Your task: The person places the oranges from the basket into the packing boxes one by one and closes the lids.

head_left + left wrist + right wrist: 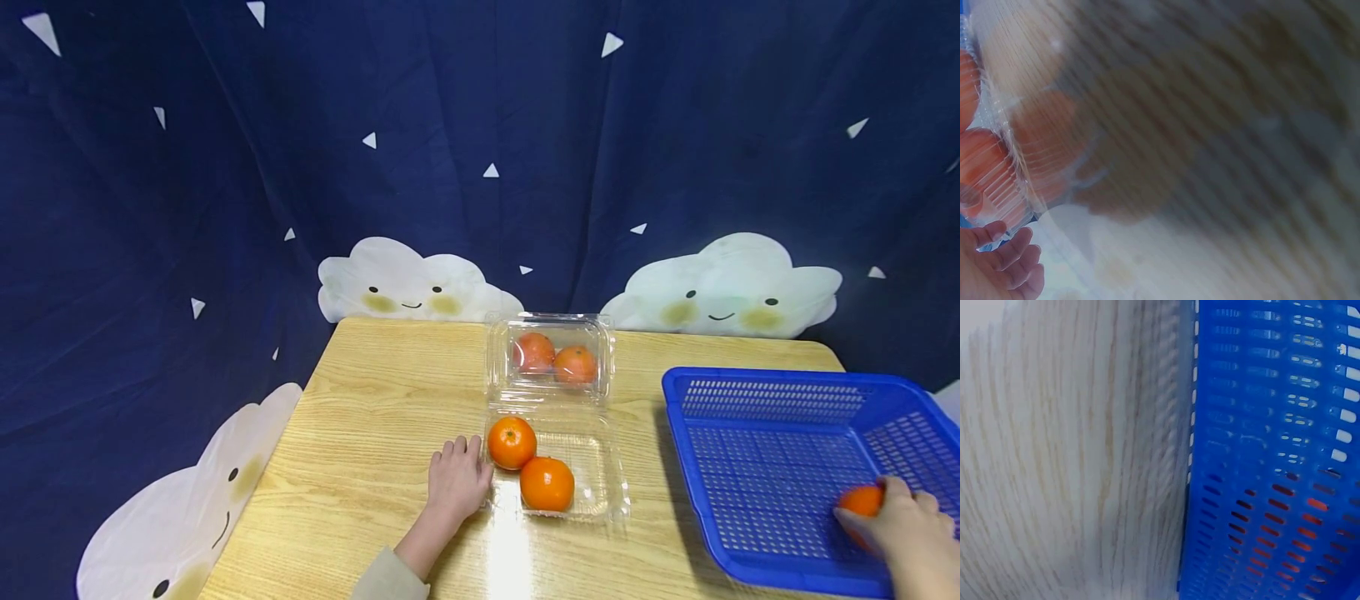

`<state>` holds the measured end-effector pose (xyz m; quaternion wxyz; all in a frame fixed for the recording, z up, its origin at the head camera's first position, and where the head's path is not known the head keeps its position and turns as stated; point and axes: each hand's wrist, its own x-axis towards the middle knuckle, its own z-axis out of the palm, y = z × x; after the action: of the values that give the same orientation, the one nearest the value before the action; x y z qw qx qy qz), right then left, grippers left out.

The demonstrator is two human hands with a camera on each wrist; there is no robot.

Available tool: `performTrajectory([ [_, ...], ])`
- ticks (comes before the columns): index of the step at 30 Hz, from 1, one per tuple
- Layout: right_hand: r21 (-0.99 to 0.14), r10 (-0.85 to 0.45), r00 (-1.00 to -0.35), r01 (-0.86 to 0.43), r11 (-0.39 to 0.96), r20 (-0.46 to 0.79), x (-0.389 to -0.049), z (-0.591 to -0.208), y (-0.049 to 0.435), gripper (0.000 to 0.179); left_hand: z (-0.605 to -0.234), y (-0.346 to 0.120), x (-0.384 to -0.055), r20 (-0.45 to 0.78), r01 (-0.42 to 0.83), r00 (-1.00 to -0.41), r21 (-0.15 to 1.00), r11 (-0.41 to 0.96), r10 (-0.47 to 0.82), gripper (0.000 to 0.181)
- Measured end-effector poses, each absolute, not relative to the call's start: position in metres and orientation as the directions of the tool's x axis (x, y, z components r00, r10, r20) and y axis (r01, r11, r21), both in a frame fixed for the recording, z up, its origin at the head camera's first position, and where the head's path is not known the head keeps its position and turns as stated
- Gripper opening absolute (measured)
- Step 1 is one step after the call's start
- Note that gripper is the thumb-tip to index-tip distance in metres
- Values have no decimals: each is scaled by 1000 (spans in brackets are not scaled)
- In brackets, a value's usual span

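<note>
My right hand [911, 529] holds an orange [861, 503] low inside the blue plastic basket [678, 467]. In the right wrist view, bits of orange [1317, 504] show through the basket's slotted wall, while the hand is hidden. My left hand [457, 479] rests by the left edge of an open clear plastic clamshell box [592, 471], its fingers loosely bent and holding nothing. Two oranges, one at the back left [512, 442] and one in front [547, 485], sit in the box's near half. In the left wrist view, the fingers [1010, 253] are beside the ribbed plastic.
Two more orange shapes [555, 357] show through the box's raised clear lid [607, 358]; whether they lie behind it or are reflected, I cannot tell. A wooden table [375, 400] carries everything. Behind it hangs a dark blue curtain [435, 108] with white clouds and triangles.
</note>
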<state>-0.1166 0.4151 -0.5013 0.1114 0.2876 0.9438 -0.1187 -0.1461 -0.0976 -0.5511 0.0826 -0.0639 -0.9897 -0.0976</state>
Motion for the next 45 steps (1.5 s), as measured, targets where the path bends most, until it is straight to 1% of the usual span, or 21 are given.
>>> performTrajectory([
  [6,-181,525,-815,571,801,-248,-119,-488,402,86,-552,-98,-147,172,141,-979,187,972,109,31],
  [12,-255,507,-849,528,810,-148,-122,-479,392,86,-553,-98,-147,162,140,-980,183,973,111,31],
  [19,-352,450,-892,406,843,48,-124,-467,377,81,-552,-98,-147,162,141,-981,186,972,111,31],
  [23,-396,431,-889,344,852,154,-124,-461,365,76,-552,-98,-146,171,142,-979,183,973,111,32],
  [26,-419,424,-883,314,852,200,-126,-457,356,74,-551,-98,-146,172,141,-979,183,973,110,33],
  [32,-461,399,-882,254,850,252,-130,-449,336,73,-551,-98,-145,169,141,-980,185,973,110,34],
  [35,-489,373,-879,196,850,296,-132,-446,326,71,-552,-98,-145,173,143,-979,184,973,111,33],
  [40,-537,328,-888,113,836,324,-137,-442,310,69,-552,-98,-146,180,144,-977,182,973,111,32],
  [45,-556,285,-872,18,831,397,-141,-441,294,68,-552,-98,-146,174,142,-979,181,973,110,32],
])
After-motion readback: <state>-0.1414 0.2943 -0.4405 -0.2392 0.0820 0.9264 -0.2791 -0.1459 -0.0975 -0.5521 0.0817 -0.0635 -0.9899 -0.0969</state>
